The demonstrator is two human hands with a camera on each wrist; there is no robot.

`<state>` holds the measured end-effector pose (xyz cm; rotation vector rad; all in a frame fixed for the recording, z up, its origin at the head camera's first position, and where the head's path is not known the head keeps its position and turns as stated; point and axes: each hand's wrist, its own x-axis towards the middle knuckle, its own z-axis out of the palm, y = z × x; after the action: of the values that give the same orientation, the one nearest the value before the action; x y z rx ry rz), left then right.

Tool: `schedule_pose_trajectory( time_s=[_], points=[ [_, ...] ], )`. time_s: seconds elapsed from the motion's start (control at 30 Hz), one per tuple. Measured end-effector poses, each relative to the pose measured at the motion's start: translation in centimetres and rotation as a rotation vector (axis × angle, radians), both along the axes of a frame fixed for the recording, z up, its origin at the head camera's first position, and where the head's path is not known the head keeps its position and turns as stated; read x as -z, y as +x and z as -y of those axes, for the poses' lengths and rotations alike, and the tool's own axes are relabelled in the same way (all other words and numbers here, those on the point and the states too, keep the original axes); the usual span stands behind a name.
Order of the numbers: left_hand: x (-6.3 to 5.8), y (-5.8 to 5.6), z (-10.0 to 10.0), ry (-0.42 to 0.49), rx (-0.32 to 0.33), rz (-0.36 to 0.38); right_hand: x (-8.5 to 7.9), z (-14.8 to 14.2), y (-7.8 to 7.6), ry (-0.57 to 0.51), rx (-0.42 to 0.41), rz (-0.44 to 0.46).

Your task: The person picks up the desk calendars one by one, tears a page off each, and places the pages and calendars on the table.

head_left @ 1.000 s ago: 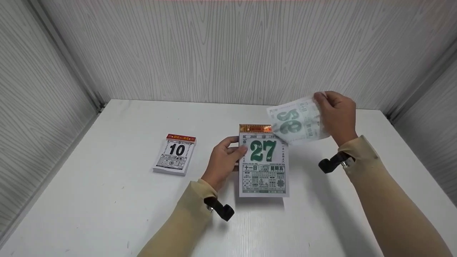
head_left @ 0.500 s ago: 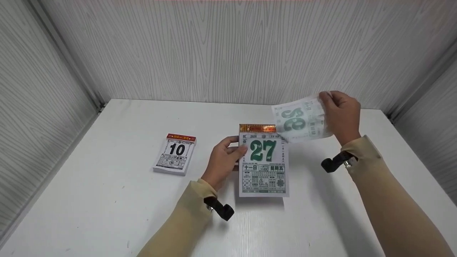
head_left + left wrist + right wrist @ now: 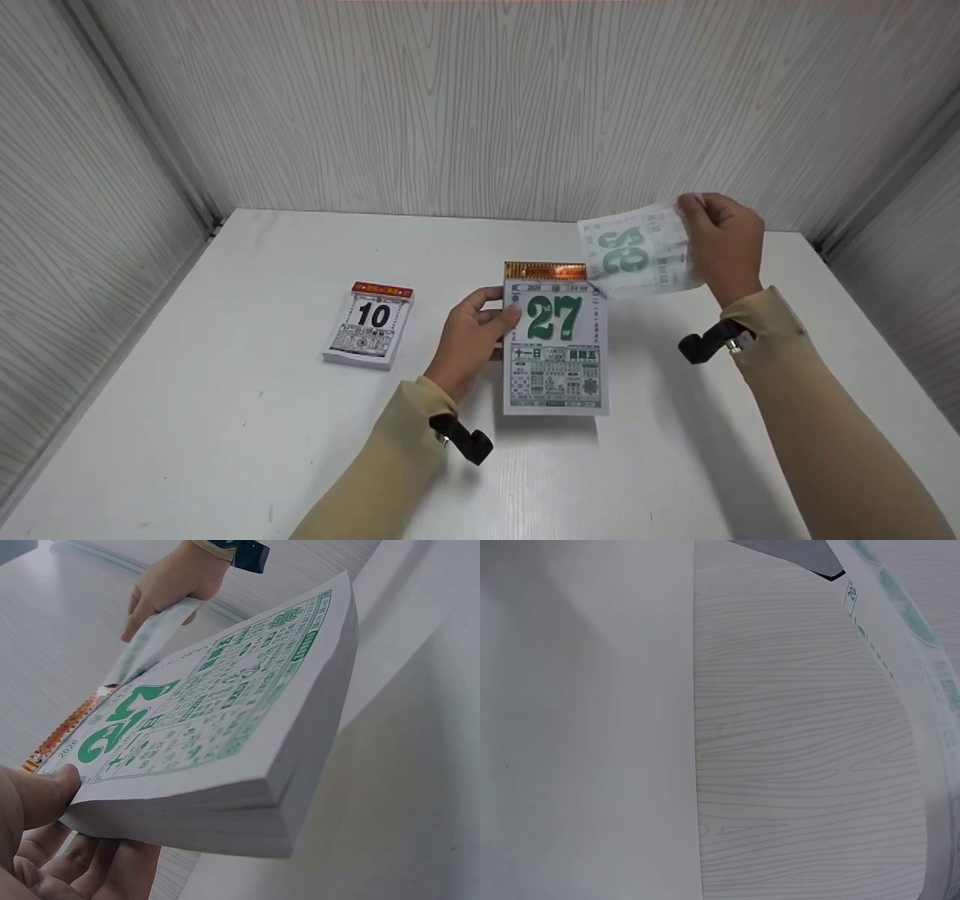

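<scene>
My left hand (image 3: 472, 337) grips the left side of a thick tear-off calendar (image 3: 555, 375), thumb on the front and fingers behind. The calendar's top page shows a green 27 under a red and gold header strip (image 3: 544, 271). In the left wrist view the pad's thick page stack (image 3: 292, 765) is tilted. My right hand (image 3: 727, 244) pinches a thin calendar page (image 3: 637, 255), lifted to the upper right with its print showing through reversed. The page's lower left corner meets the calendar near the header's right end; whether it is still attached I cannot tell. In the right wrist view the page (image 3: 911, 622) curves along the right edge.
A smaller tear-off calendar (image 3: 367, 326) showing a black 10 under a red header lies left of my left hand on the white table (image 3: 225, 420). Wood-grain panels (image 3: 450, 105) stand at the back and on both sides.
My right hand has moved slightly to the right with the pinched page, uncovering more of the header strip. The left hand and its calendar have hardly moved.
</scene>
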<state>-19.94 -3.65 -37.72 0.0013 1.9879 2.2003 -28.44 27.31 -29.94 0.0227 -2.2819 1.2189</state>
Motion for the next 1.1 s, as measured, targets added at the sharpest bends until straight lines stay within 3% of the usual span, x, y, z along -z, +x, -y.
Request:
schedule_pose_trajectory(
  time_s=[0.3, 0.63, 1.1],
  points=[
    [0.09, -0.10, 0.09, 0.005, -0.009, -0.007, 0.16, -0.23, -0.12, 0.020, 0.016, -0.003],
    [-0.09, -0.07, 0.11, -0.003, -0.017, 0.009, -0.12, -0.31, -0.28, -0.088, -0.058, 0.058],
    [0.09, -0.08, 0.08, 0.001, -0.002, 0.002, 0.32, -0.77, -0.17, -0.081, -0.034, 0.057]
  ],
)
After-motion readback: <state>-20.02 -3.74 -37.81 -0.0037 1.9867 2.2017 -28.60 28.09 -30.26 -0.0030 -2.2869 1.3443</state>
